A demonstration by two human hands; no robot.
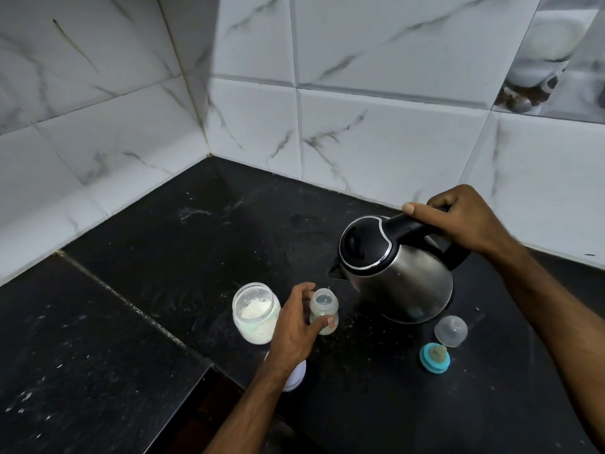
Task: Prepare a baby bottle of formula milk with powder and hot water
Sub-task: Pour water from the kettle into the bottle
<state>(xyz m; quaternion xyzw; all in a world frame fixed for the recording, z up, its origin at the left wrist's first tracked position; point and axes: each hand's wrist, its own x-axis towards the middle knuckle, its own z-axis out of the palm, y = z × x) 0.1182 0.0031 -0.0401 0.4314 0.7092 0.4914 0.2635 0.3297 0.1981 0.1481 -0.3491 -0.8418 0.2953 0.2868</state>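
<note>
Now R hand [465,221] fist-tight round kettle [402,276] handle — L hand [294,326] thumb + fingers cupping open bottle [323,310].

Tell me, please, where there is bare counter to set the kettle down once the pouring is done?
The widest bare counter lies behind the powder jar, toward the tiled corner. The front right is crowded: the clear cap and teal ring sit beside the kettle, with the bottle under its spout.

a black speckled stone counter [157,290] meets white marble-veined wall tiles [376,126] in a corner.
</note>
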